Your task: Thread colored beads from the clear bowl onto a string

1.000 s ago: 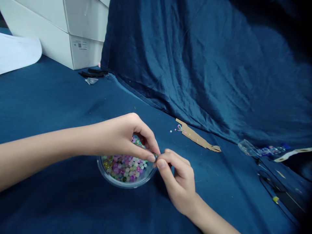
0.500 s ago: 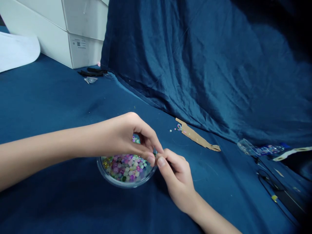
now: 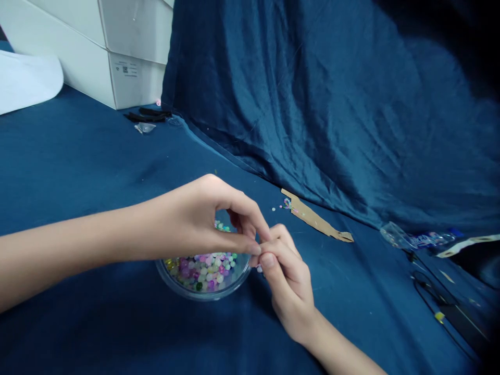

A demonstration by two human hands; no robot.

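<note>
A clear round bowl (image 3: pixel 203 294) full of small coloured beads (image 3: pixel 203 266) sits on the blue cloth (image 3: pixel 78 166). My left hand (image 3: pixel 195 221) hovers over the bowl, thumb and forefinger pinched together at its right rim. My right hand (image 3: pixel 287 281) comes up from below right, its fingertips pinched and touching the left fingertips. A small pale bead (image 3: pixel 259 269) shows just under the joined fingertips. What sits between the fingers is too small to make out.
White boxes (image 3: pixel 109 47) stand at the back left, with black strips (image 3: pixel 148 115) and a small clear piece in front. A cardboard strip (image 3: pixel 314 219) with loose beads lies right of the bowl. Draped blue fabric (image 3: pixel 332 104) rises behind. A clear packet (image 3: pixel 414 240) and cords lie at the right.
Both hands have shifted slightly right and up, the fingertips staying pinched together. My right hand's fingers have curled closer under the left thumb.
</note>
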